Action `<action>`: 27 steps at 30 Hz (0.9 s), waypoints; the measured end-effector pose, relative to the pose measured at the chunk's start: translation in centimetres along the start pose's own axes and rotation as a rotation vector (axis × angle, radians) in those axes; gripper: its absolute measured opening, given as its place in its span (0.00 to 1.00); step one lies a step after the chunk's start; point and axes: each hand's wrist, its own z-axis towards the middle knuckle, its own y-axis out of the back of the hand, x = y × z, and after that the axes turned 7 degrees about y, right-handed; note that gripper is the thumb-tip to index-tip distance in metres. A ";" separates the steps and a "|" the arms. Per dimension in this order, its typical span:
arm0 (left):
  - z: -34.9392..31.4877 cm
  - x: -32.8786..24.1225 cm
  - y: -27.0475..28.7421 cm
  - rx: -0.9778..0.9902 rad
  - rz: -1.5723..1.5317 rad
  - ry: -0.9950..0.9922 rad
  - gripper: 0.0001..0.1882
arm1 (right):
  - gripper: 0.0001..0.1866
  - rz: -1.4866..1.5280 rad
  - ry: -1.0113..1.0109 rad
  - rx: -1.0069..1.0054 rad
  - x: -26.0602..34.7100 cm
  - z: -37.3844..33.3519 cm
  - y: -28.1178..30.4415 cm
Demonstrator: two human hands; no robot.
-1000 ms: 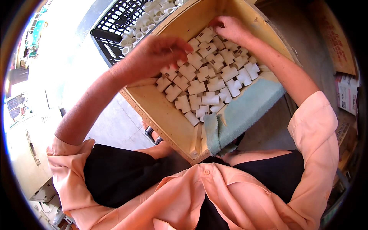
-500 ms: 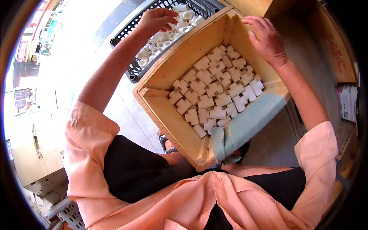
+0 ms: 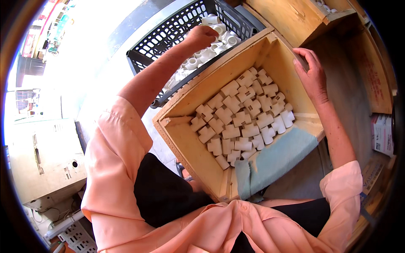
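My left hand (image 3: pixel 201 37) reaches far forward into a black plastic crate (image 3: pixel 168 33) of loose white pipe fittings (image 3: pixel 192 64). Its fingers curl down among them, and what they hold is hidden. My right hand (image 3: pixel 311 75) lies over the far right wall of an open wooden box (image 3: pixel 185 156), fingers hooked on the wall's top edge. Inside the box, white tee-shaped fittings (image 3: pixel 242 114) are packed side by side in rows over the upper part of the floor. A teal cloth (image 3: pixel 278 156) hangs over the box's near right corner.
A second wooden box (image 3: pixel 291 17) stands behind the first at the top right. A printed carton (image 3: pixel 382 133) lies at the far right edge. A beige machine housing (image 3: pixel 42 156) stands low on the left, with bright pavement beyond the crate.
My left hand left the rows in the wooden box and stretched out into the black crate. My right hand slid from the fittings to the box's right wall.
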 end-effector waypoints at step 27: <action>5.2 1.6 0.6 0.001 -0.259 0.222 0.18 | 0.13 0.135 -0.097 0.001 0.0 0.1 -0.1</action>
